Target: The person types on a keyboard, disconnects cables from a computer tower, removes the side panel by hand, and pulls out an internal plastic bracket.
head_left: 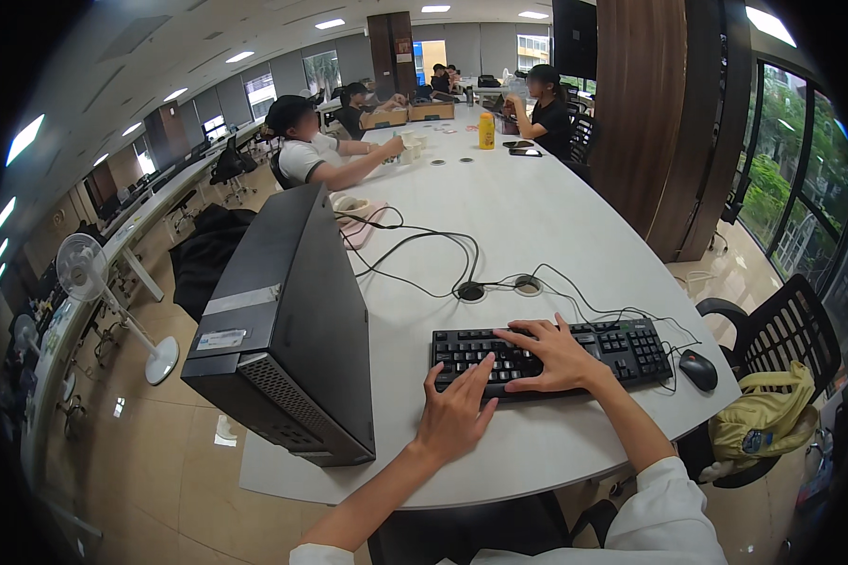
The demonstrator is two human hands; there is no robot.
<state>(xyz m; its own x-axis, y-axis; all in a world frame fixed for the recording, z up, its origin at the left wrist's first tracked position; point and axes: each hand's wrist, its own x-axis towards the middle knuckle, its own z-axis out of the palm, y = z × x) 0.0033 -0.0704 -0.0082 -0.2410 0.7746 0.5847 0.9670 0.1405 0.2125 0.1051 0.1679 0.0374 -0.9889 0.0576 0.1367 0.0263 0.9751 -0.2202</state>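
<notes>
White table [546, 226] | black keyboard [636, 350] lies flat near its front edge | left hand [454, 410], fingers loosely apart, over left-side keys; right hand [558, 358], spread wide, over middle keys; pressing, I cannot tell | black mouse [698, 370] just right of keyboard | large black computer tower [322, 330] blocks the left side

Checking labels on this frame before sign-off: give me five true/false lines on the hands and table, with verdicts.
1. The left hand and the right hand are both at the black keyboard. True.
2. The mouse lies left of the keyboard. False: it lies to the right.
3. The computer tower stands left of the keyboard. True.
4. The yellow bottle lies on its side. False: it stands upright.
5. A yellow bag is on the black chair at the right. True.
</notes>
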